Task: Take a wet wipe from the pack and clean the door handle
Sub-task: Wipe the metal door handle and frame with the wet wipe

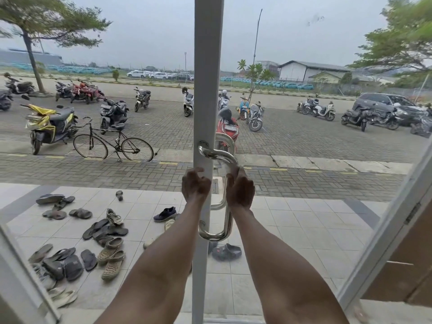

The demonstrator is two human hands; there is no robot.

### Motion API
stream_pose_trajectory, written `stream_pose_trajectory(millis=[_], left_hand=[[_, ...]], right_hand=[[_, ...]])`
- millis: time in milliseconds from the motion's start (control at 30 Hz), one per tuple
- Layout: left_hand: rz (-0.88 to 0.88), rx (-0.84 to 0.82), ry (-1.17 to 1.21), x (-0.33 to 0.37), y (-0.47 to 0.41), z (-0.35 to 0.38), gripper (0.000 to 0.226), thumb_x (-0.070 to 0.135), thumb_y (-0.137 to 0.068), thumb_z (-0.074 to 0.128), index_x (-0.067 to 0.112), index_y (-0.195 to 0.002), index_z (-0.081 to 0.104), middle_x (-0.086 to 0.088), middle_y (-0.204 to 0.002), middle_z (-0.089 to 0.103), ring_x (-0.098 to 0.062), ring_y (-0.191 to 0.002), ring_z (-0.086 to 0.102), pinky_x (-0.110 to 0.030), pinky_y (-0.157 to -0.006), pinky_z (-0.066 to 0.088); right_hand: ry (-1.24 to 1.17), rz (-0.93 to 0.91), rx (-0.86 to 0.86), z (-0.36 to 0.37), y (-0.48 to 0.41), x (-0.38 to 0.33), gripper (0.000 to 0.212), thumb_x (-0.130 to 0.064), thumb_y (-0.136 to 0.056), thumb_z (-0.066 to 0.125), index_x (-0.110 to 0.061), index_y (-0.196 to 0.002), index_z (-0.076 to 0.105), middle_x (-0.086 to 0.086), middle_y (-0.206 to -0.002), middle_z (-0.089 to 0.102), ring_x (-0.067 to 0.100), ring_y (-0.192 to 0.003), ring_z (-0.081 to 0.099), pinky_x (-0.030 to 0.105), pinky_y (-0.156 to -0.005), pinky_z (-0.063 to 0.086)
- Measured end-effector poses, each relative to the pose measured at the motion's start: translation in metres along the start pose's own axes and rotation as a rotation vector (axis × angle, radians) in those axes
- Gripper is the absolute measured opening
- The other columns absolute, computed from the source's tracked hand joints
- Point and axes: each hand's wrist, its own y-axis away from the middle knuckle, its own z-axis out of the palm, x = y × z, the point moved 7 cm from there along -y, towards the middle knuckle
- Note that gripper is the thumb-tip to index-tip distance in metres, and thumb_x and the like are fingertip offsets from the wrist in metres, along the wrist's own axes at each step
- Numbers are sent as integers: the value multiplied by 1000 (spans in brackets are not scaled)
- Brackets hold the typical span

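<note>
Chrome door handle [226, 216], a U-shaped pull bar, bolted to white vertical door frame [205, 90] at centre of view; upper bend near mid-height, lower bend just above the forearms. Second matching pull visible through the glass on the outer side. No wipe or pack visible.

Glass panes [117, 66] both sides of frame, smudge marks on upper right pane. Angled white frame edges at lower left and lower right; brown panel at far right bottom. Beyond glass: pale tiled porch floor [292, 230] scattered with sandals and shoes [102, 232], mostly left of frame, one dark clog just right of it. Past porch: brick-paved lot, parked motorbikes [50, 126], one bicycle [113, 143] leaning near kerb, red scooter directly behind handle, dark car [392, 107] at right. Trees left and right, white shed and rows of cars far back, grey overcast sky.

Both bare forearms reaching up and forward from bottom edge, converging at the frame. Left hand [196, 184] against the frame just left of handle, fingers curled and loosely spread, partly open, nothing seen in it. Right hand [240, 189] at the handle's vertical bar just under the upper bend, fingers curled toward the bar, back of hand to camera; full wrap around bar hard to confirm, nothing else seen in it. Hands near each other, apart, frame between them.
</note>
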Motion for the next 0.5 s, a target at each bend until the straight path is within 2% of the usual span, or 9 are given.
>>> stream_pose_trajectory(millis=[200,267,400,500], left_hand=[[52,-20,-51,4,-6,0,57,5,-80,53,15,-136,50,-13,-138,53,-31,-125,50,-35,-102,41],[77,-63,-57,6,-7,5,64,5,-78,55,14,-140,45,-15,-138,54,-33,-126,49,-38,-104,41],[96,-102,-84,9,-6,10,72,4,-74,57,11,-144,41,-16,-139,53,-34,-128,48,-41,-107,43],[164,-137,-190,13,-3,17,73,8,-76,60,12,-145,37,-17,-140,49,-36,-125,50,-41,-103,43]], right_hand=[[-10,-19,-29,0,-1,-2,30,-24,-96,51,-3,-116,57,20,-92,70,40,-85,66,40,-70,49],[42,-89,-30,-6,-11,-17,26,-25,-98,48,-6,-112,59,15,-94,71,36,-86,66,39,-70,49],[160,-286,-59,-14,-28,-45,13,-17,-94,54,-14,-102,64,8,-95,71,29,-84,68,33,-69,50],[303,-363,-102,-10,-30,-54,20,-11,-97,47,-13,-111,60,6,-103,69,26,-92,67,34,-74,52]])
